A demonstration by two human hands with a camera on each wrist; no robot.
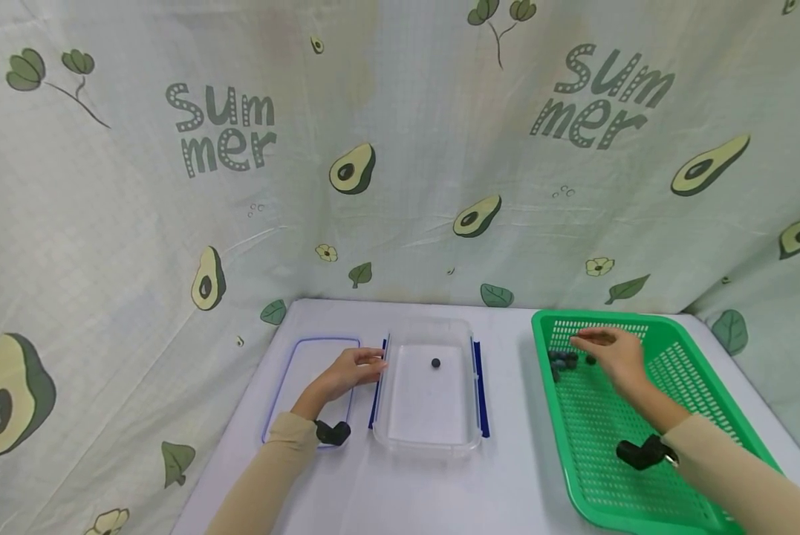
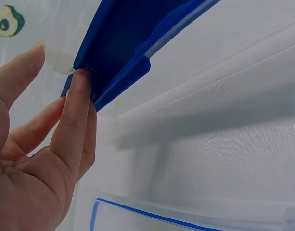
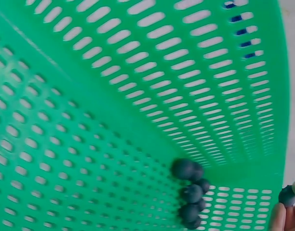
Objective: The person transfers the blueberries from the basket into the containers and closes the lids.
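A clear plastic container with blue side latches stands mid-table, a single blueberry on its floor. My left hand is at the container's left side. In the left wrist view its fairly straight fingers touch the blue latch, thumb held apart. Over the far left part of a green basket is my right hand. Its fingertips pinch a blueberry at the right edge of the right wrist view. Several more blueberries lie clustered in the basket's corner below.
A clear lid with a blue rim lies flat on the white table, left of the container and partly behind the left hand. A cloth with avocado prints hangs at the back and sides. The basket's raised wall faces the container.
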